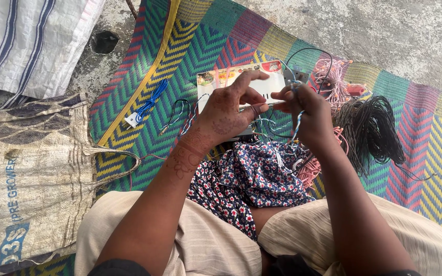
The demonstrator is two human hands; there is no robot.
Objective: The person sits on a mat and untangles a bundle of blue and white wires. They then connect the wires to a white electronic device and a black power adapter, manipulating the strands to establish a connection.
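While sacks [26, 168] lie at the frame's left and one finished blue wire [147, 107] rests on the mat [129, 76], the left hand [226, 110] and right hand [305, 115] meet at centre, fingers pinched on a blue-and-white twisted wire [296, 125] above a white box [269, 87]. Right of them, pink wires [333, 82] and a black bundle [374, 128] look unworked, so much seems left.

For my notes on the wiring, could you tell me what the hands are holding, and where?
Both hands, left hand and right hand, pinch a thin blue-and-white twisted wire near its upper end.
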